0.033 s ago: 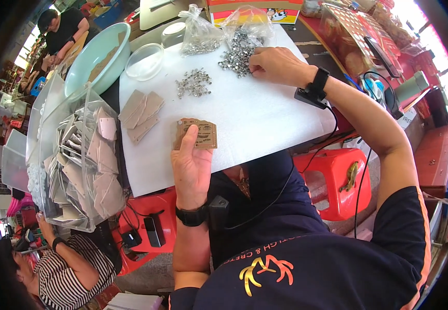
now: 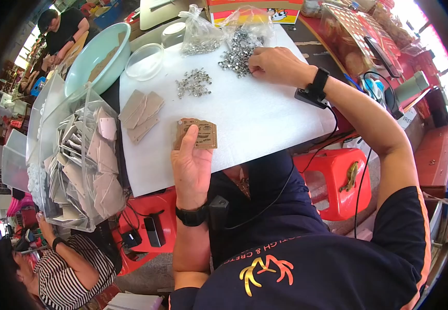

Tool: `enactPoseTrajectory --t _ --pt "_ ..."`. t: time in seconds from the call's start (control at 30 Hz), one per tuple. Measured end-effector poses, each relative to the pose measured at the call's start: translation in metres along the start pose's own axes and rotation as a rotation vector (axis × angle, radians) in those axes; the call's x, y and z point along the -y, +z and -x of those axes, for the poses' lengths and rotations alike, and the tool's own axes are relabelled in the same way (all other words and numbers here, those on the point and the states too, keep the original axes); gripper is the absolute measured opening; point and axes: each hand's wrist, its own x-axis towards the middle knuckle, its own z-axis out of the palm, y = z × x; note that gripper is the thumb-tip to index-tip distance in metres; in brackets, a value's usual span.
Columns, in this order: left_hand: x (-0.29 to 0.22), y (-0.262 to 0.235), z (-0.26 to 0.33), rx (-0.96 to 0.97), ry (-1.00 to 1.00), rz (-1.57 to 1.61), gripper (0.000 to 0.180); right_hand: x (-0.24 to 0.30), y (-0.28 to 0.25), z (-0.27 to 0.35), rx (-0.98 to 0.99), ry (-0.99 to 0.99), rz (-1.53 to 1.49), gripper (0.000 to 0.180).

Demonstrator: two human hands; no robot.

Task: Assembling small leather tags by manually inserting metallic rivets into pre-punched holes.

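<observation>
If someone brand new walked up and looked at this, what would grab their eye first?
Probably the heap of small shiny silver pieces at the far side of the white sheet, with the right hand at its edge. Next might come the brown printed card held in the left hand near the sheet's near edge, then the clear bin on the left, crammed with grey-brown cards.

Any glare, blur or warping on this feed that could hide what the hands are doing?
Head view: glare washes out the window at right; head view: fisheye bending grows toward the dark rim; head view: left hand and card show no obvious blur, but the right hand's curled fingers hide any grip.
</observation>
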Motion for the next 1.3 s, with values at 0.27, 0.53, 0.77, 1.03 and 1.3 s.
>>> enactPoseTrajectory --t 0.27,0.53,0.77,1.03,1.3 --pt "0.001 -0.002 -0.001 0.008 0.006 0.001 0.023 0.008 -0.005 0.005 0.035 -0.066 0.033 0.009" --pt "0.002 -0.001 0.0 0.011 0.012 -0.026 0.022 0.006 -0.004 0.01 0.228 -0.022 -0.488 0.015" --pt "0.004 -0.001 -0.001 -0.005 0.027 -0.052 0.02 -0.001 0.004 0.015 0.195 -0.078 -0.492 0.016" --pt "0.003 0.002 0.0 -0.021 0.026 -0.078 0.02 0.0 0.0 0.021 0.318 0.174 -0.678 0.019" --pt "0.004 0.001 0.001 -0.029 0.04 -0.099 0.02 0.008 0.004 0.02 0.231 0.112 -0.563 0.016"
